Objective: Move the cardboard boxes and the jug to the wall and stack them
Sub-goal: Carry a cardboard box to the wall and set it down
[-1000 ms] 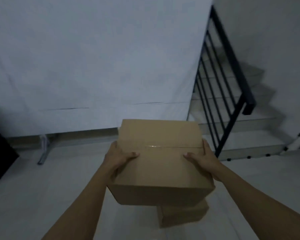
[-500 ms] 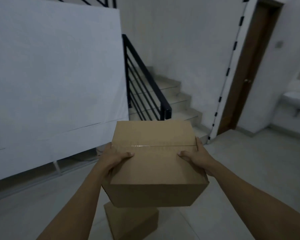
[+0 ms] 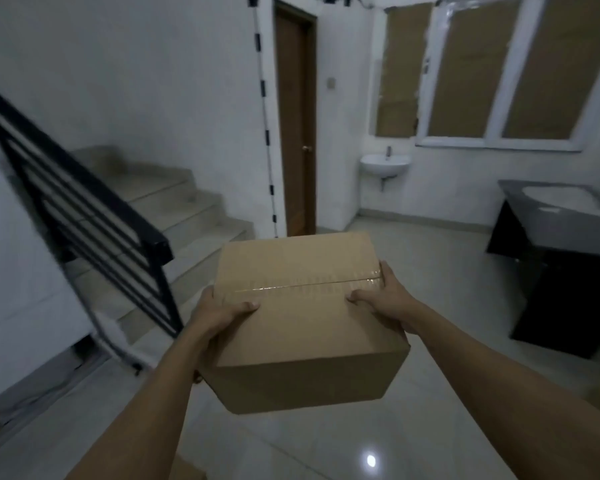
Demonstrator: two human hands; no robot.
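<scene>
I carry a taped brown cardboard box [image 3: 302, 327] in front of me, above the floor. My left hand [image 3: 219, 317] grips its left side with the thumb on the top flap. My right hand [image 3: 385, 299] grips its right side, thumb also on top. A sliver of another cardboard box [image 3: 187, 471] shows at the bottom edge, under my left forearm. No jug is in view.
A staircase [image 3: 187, 216] with a black railing [image 3: 94, 216] rises on the left. A brown door [image 3: 297, 133] stands ahead, a white wall sink [image 3: 385, 166] to its right. A dark cabinet [image 3: 565, 265] sits at right. Glossy tiled floor [image 3: 430, 265] lies ahead.
My view has swung to the right with the box held in both hands: the white panel left the frame, the door, sink and cabinet came in. The box on the floor dropped nearly out of view.
</scene>
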